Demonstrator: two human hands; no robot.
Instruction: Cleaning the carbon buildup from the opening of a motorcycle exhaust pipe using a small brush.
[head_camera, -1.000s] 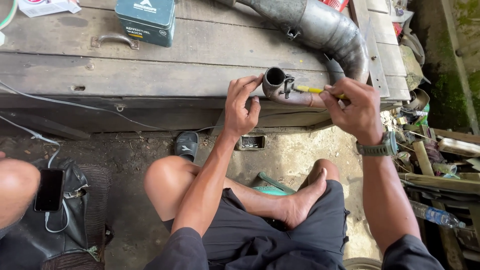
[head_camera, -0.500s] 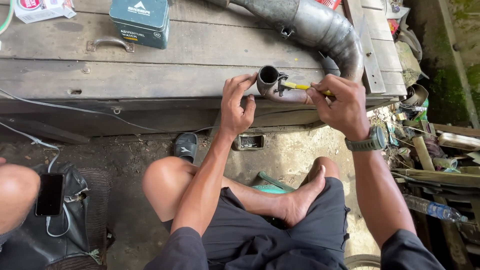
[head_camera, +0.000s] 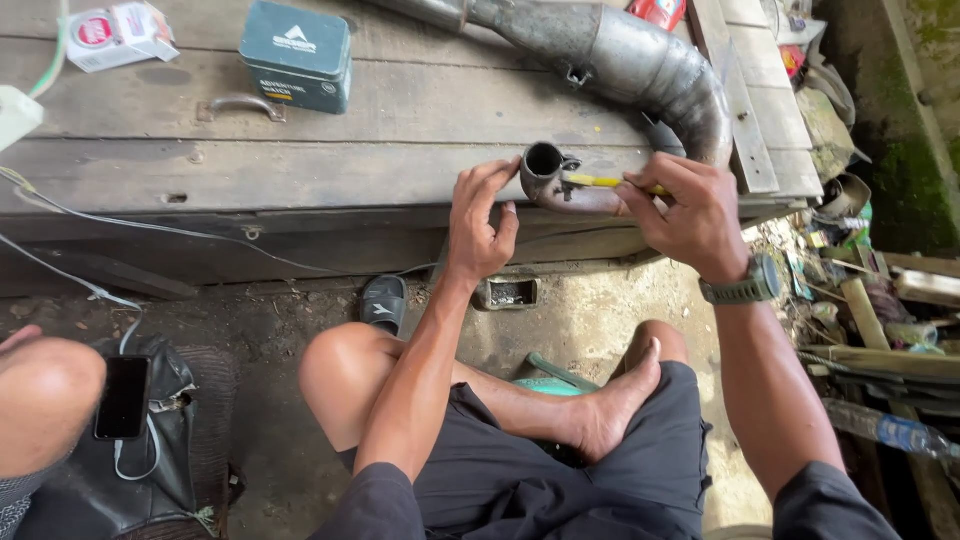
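Seated person, black shorts, legs folded, bare foot tucked in front, well below the pipe end. Another person's knee far left of it, with a black phone lying on a dark bag just beside that knee. On the dirt floor under the pipe end: a black sandal and a small rusty tin.

Left hand sits just left of the pipe end, fingers loosely curved and slightly apart, fingertips touching the rim side of the opening, thumb below. Right hand, green watch on the wrist, is just right of the pipe end; thumb and first fingers pinch a thin yellow stick, probably a pencil or small tool, its tip pointing at a small bracket beside the opening. Rest of that hand's fingers curled in; exact grip partly hidden.

The pipe end is the open mouth of a grey metal exhaust pipe, resting on the front edge of a weathered wooden bench; the fat body curves up and away behind the right hand.

Farther back, up-left of the pipe end: a dark green tin box, a metal handle on the planks, a white-and-red small box. White wires run along the bench front, left. Scrap clutter lies right of the pipe end.
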